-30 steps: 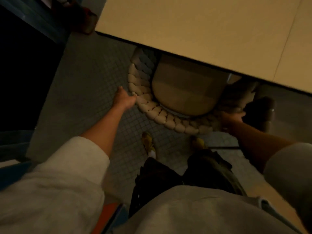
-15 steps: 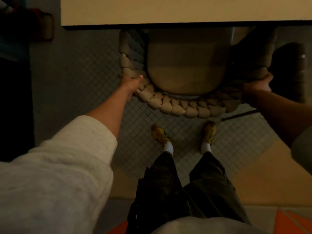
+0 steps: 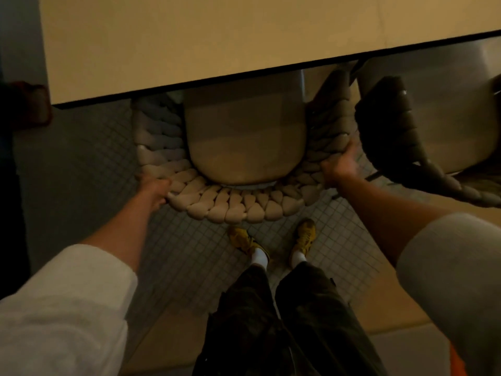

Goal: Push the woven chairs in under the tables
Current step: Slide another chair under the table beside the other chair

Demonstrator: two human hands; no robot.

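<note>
Left hand (image 3: 153, 189) is clamped on the left end of the braided back rim, fingers curled over the rope. That rim belongs to the woven chair (image 3: 227, 206) straight in front of the person. The front of its seat cushion (image 3: 244, 142) sits under the table (image 3: 189, 36) edge. The rear of the seat and the rim stick out over the tiled floor (image 3: 81, 172), with the yellow shoes (image 3: 244, 237) just behind the rim. Right hand (image 3: 339, 166) grasps the rim's right end, thumb up. A darker woven chair (image 3: 393, 137) stands just beside it on the right, also partly under. My read: push step on the first chair, roughly half in. Next move needs an even shove from both hands, straight ahead, so it doesn't skew into the dark chair. Then release and take that one.
</note>
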